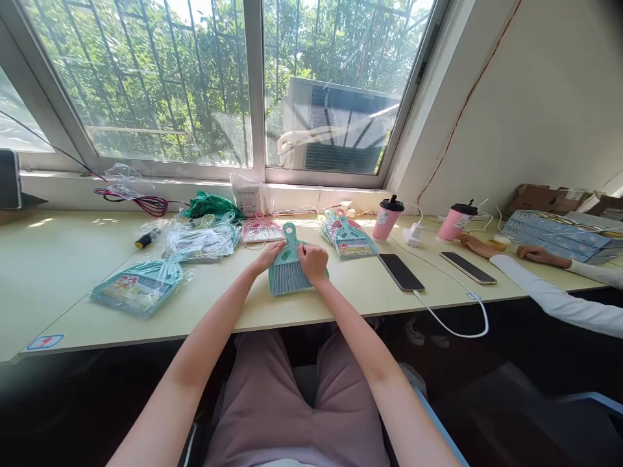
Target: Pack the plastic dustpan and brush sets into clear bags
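A mint-green hand brush (291, 275) with grey bristles lies over a matching dustpan (320, 283) at the front of the table, handle pointing toward the window. My left hand (267, 258) grips the set at its left edge, its fingertips partly hidden. On the other side, my right hand (314, 263) is closed with the thumb toward the brush, and the set covers what its fingers press on. A pink dustpan set (261, 231) lies just behind. To the right sit stacked dustpan sets (353, 240), a green one on top. A bagged green dustpan set (139, 285) rests to the left.
Clear plastic bags (202, 239) and a screwdriver (147, 239) lie left of me. On the right are a pink cup (388, 219), a charging phone (402, 271), a second phone (468, 267) and a co-worker's hands (479, 246). The table's front edge (195, 336) runs before my lap.
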`<state>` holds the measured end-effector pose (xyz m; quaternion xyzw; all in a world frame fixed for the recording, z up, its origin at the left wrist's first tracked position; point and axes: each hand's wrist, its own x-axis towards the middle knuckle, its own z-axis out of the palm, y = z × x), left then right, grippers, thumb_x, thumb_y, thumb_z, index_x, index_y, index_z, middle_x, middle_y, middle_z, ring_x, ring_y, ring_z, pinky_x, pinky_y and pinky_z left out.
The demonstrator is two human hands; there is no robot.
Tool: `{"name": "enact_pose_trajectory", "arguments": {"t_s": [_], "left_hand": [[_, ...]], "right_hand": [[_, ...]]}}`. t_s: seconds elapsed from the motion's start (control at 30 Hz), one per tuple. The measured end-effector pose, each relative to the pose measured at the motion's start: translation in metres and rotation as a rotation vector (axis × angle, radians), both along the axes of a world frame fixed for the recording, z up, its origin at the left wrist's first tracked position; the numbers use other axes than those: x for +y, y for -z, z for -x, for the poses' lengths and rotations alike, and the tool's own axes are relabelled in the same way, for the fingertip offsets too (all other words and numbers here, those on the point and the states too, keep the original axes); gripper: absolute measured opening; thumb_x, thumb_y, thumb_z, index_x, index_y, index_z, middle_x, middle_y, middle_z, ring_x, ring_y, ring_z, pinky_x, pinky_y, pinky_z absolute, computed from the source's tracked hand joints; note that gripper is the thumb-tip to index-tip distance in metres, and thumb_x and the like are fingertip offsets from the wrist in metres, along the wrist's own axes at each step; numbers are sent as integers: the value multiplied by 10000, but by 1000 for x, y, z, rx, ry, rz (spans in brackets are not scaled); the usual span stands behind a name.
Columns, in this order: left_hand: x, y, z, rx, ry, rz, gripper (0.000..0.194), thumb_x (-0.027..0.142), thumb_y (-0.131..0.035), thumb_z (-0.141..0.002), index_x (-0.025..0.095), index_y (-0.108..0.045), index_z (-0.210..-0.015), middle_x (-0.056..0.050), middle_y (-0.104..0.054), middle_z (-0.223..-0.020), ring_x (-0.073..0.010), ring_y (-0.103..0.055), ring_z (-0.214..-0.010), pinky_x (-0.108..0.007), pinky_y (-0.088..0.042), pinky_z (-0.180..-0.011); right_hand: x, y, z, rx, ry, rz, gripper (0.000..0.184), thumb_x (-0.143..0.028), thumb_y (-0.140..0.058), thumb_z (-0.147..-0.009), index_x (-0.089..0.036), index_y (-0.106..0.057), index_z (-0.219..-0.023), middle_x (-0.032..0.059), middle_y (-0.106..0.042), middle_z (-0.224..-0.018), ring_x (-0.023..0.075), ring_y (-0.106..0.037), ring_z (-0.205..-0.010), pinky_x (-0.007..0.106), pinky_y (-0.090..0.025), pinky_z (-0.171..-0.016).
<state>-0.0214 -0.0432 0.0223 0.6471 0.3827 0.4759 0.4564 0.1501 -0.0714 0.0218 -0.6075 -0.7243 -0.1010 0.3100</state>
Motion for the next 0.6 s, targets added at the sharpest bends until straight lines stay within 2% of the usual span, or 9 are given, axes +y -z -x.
{"name": "enact_pose_trajectory", "arguments": {"t_s": [0.1, 0.2, 0.37, 0.5, 0.6], "left_hand": [[-2, -4, 3, 38, 72, 0, 664, 832, -744, -683, 181, -704, -811, -60, -712, -821, -230, -617, -803, -322, -497, -726], [-1, -5, 1, 75, 104, -5, 630, 804, -732, -723, 179, -716, -808, -70, -713, -836, -245, -627, -834, -333, -499, -740], [1, -4, -7, 99, 154, 15, 580, 754, -734, -768, 175, -721, -776, -62, -722, -814, -245, -658, -818, -347, -535, -763], [-2, -1, -11, 111, 94, -37, 539, 699, -688, -847, 172, -695, -739, -53, -697, -770, -240, -652, -783, -347, -540, -741], [-3, 2, -14, 116, 3, -65, 460, 582, -656, -908, 179, -636, -687, -51, -659, -729, -238, -626, -797, -349, -523, -773]], "right_hand": [[-3, 0, -5, 157, -14, 70, 504, -319, -421, -1083, -179, -788, -768, 77, -778, -811, 182, -656, -760, 281, -317, -659], [-4, 2, -13, 289, -20, 107, 477, -312, -440, -1057, -186, -794, -763, 67, -800, -829, 182, -666, -759, 268, -348, -664], [-8, 5, -25, 389, -5, 126, 475, -319, -448, -1028, -184, -799, -738, 58, -805, -801, 193, -697, -781, 261, -410, -699], [-13, 5, -27, 347, -12, 116, 552, -293, -359, -1066, -176, -798, -753, 64, -806, -820, 192, -720, -804, 261, -435, -748], [-17, 0, -17, 155, 6, 120, 569, -324, -334, -1105, -158, -805, -833, 114, -811, -907, 219, -734, -857, 274, -431, -760]]}}
